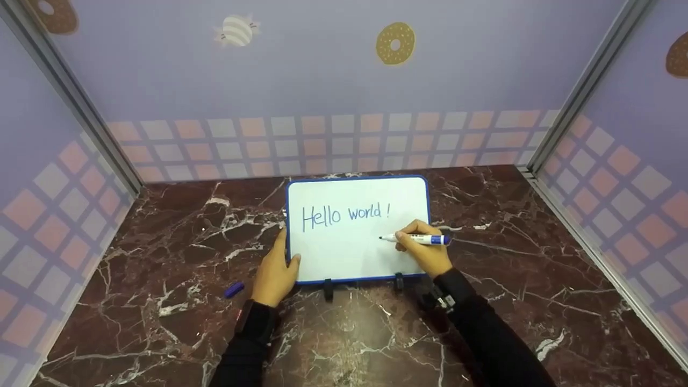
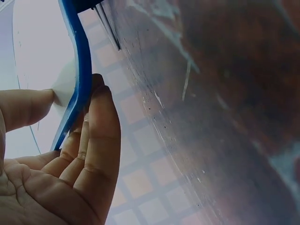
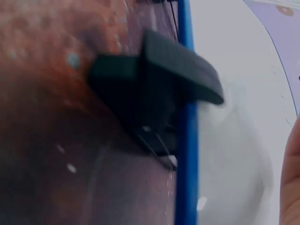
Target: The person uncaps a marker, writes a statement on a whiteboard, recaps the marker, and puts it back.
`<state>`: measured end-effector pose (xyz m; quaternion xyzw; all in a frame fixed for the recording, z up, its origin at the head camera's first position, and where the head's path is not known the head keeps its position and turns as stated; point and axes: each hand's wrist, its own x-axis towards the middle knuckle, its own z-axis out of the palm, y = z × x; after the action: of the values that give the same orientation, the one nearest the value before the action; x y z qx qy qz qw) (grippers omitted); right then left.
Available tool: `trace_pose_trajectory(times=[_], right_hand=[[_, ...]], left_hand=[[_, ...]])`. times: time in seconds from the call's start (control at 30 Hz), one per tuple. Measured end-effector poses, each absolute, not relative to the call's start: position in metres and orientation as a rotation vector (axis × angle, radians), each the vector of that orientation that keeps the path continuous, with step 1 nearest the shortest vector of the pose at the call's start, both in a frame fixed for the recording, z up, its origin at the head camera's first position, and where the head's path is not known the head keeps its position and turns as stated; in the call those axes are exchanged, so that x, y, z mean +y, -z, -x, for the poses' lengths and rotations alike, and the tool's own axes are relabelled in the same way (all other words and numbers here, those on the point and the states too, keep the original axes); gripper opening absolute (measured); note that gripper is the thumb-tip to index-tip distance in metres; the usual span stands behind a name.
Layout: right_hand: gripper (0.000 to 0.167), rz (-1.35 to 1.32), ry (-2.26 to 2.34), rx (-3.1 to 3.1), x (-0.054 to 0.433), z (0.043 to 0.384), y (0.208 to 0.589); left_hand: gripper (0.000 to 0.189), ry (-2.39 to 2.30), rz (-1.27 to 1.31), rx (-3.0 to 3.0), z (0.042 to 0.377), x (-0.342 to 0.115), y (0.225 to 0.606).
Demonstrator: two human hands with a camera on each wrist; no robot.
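Observation:
A blue-framed whiteboard (image 1: 344, 252) leans back on the table with "Hello world !" written across it in blue. My left hand (image 1: 275, 274) grips its left edge; in the left wrist view the thumb (image 2: 28, 107) lies on the white face and the fingers (image 2: 99, 140) reach behind the blue rim (image 2: 82, 70). In my right hand (image 1: 427, 252) is a white-and-blue whiteboard marker (image 1: 422, 239), uncapped, its dark tip pointing left near the board below the writing. Whether the tip touches is hard to tell. Only a sliver of the right hand (image 3: 291, 178) shows in the right wrist view.
Two black stand feet (image 1: 328, 289) hold the board's lower edge; one black clip (image 3: 173, 65) looms large in the right wrist view. A blue marker cap (image 1: 234, 289) lies left of the left hand on the dark marbled table (image 1: 177, 258). Patterned walls (image 1: 322, 80) enclose the table's back and sides.

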<state>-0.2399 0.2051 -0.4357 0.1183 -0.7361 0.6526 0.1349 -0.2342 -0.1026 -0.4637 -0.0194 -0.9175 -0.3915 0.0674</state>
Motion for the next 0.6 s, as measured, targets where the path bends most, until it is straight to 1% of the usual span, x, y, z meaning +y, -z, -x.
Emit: trace_pose_trajectory(times=[0.3,0.43,0.6], right_hand=[[0.011,-0.439,-1.871,-2.016,0.211,0.241,0.465],[0.01,-0.446,-1.902,-1.993,0.21,0.237,0.466],[0.009,-0.477,-1.942,-1.977,0.208,0.233,0.467]], left_hand=[[0.062,1.038,0.129,-2.743,0.227,-0.103,0.464],[0.058,0.974,0.144,-2.725,0.221,-0.106,0.463],[0.061,0.927,0.158,-2.693,0.211,-0.113,0.456]])
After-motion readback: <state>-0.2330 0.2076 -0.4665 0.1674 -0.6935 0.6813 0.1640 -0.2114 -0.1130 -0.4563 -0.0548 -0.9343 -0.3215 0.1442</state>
